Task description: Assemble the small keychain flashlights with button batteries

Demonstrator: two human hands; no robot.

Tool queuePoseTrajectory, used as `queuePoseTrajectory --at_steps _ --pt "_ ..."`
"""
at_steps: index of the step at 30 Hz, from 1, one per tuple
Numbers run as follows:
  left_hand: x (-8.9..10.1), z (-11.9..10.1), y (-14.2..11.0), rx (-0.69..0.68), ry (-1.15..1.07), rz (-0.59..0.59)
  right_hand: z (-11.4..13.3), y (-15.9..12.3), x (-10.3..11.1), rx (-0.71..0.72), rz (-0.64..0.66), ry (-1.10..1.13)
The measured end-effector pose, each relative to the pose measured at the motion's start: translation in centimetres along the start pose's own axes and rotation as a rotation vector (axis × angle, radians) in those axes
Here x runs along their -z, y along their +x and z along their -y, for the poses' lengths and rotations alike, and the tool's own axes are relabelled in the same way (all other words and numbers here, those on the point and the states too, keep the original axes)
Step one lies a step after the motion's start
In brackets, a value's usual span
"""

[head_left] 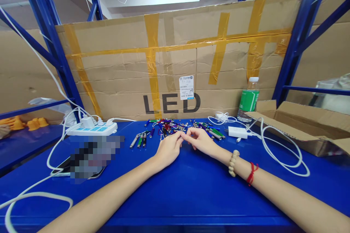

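Observation:
My left hand [168, 149] and my right hand [200, 139] meet at their fingertips above the blue table, in front of a heap of small coloured metal tubes [166, 126]. Both hands are closed in a pinch. Whatever lies between the fingers is too small and too covered to name. Left of my left hand a few tubes lie side by side, among them a green tube [140, 140] and a grey tube [133, 141]. More silver and green tubes [216, 133] rest beyond my right hand. A beaded bracelet [233, 163] and a red string [252, 173] circle my right wrist.
A white power strip [94, 129] with cables and a blurred-out phone [95, 172] are on the left. To the right are a white charger [237, 132], looped cable [298, 145], a green-labelled bottle [249, 98] and an open carton [308, 123]. Taped cardboard [123, 80] stands behind.

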State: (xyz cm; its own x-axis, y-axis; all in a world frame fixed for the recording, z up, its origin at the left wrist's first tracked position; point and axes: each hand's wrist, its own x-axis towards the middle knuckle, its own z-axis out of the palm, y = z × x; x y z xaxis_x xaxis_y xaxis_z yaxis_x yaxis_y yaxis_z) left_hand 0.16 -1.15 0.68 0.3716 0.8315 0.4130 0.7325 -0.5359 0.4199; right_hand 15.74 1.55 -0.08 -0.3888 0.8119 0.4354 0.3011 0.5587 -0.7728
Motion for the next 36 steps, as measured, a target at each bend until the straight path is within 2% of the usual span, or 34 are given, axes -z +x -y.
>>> queuePoseTrajectory --at_steps 7,14,22,29,36 --pt "0.1 -0.1 0.1 0.053 -0.046 0.004 0.4 0.1 0.4 0.043 -0.111 -0.078" --pt "-0.2 0.5 0.2 0.081 -0.072 0.027 0.4 0.2 0.9 -0.014 -0.006 0.057" --pt "-0.8 1.3 0.6 0.010 -0.110 0.067 0.2 0.3 1.5 -0.027 -0.033 0.047" --pt "-0.8 1.3 0.4 -0.073 -0.077 0.126 -0.7 0.4 1.8 -0.058 0.029 0.117" --pt "-0.6 0.8 0.0 -0.051 -0.034 0.137 -1.0 0.3 1.8 -0.085 0.061 0.186"
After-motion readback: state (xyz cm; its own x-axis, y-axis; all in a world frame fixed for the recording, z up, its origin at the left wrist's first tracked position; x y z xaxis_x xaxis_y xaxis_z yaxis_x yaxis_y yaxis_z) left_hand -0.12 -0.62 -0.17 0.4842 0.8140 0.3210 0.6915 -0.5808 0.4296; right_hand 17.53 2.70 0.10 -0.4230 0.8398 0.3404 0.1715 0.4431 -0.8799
